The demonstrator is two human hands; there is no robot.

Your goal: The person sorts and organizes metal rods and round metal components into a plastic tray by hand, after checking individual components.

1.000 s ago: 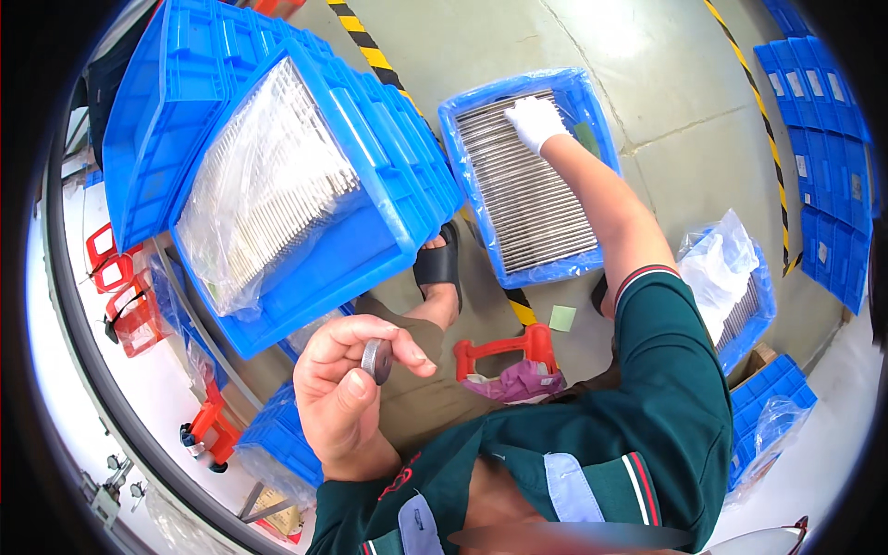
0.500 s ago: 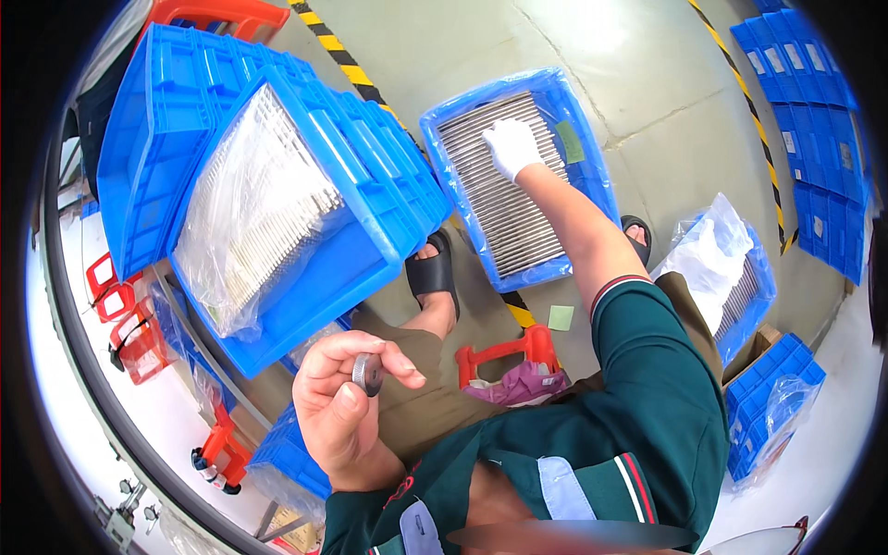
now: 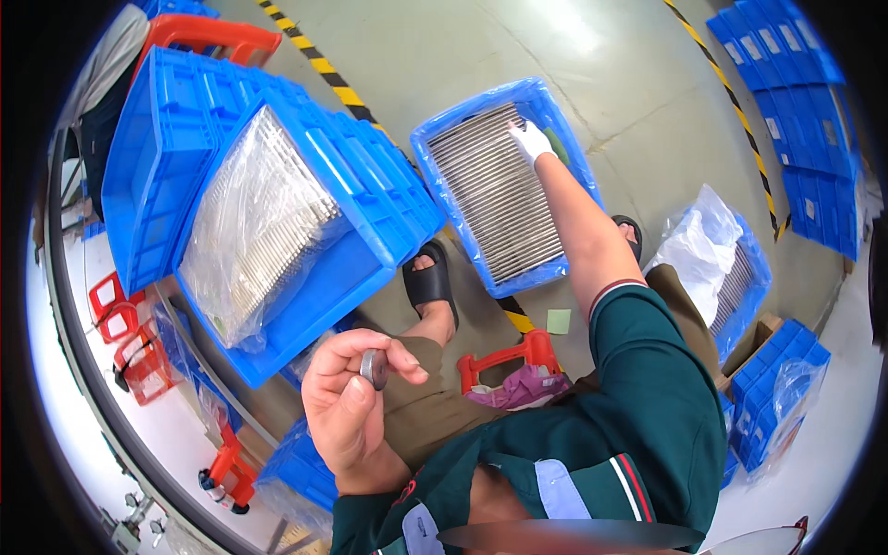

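Note:
My left hand, bare, pinches a small dark round metal piece with a knurled rim between thumb and fingers, in front of my body. My right hand, in a white glove, reaches down to a plastic-lined blue crate on the floor. Thin silvery metal rods lie side by side in that crate. The fingers of my right hand are drawn together at the rods' far right part; whether they grip a rod is hidden. Beside that hand a green piece shows at the liner.
Stacked blue crates stand at left, the top one holding plastic-covered rods. A red stool with purple cloth is between my legs. Another lined crate sits at right, under white plastic. More crates are stacked far right.
My right hand has moved from the middle of the rods to their far right part. My left hand still holds the knurled piece, turned slightly. The view has shifted a little.

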